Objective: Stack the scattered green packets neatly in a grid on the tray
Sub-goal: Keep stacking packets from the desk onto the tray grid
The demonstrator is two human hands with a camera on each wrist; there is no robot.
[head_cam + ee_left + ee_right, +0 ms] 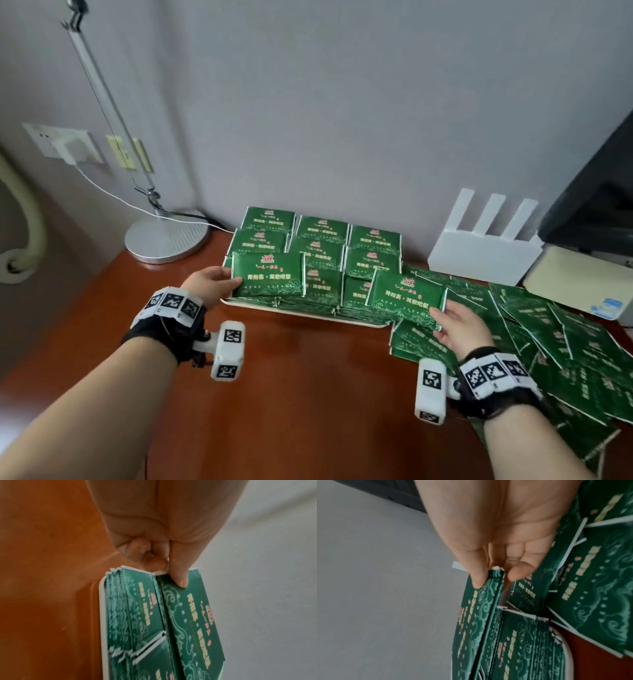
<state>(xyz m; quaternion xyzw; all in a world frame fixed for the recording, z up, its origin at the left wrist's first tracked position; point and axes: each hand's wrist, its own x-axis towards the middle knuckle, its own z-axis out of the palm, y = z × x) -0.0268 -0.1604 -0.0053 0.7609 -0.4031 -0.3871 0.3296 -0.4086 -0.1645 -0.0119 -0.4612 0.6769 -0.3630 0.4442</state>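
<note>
While hands (212,284) (460,329) pinch packet (269,274) edges, tray (298,312) front rim exposed.

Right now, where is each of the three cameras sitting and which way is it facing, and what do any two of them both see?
Head: worn high, looking forward and down at the tray of stacked packets; both forearms show.
Left wrist: looks along the left hand pinching a green packet over the tray.
Right wrist: looks along the right hand pinching another packet beside the loose pile.
Shared: head and left wrist both show the left-held packet.
</note>
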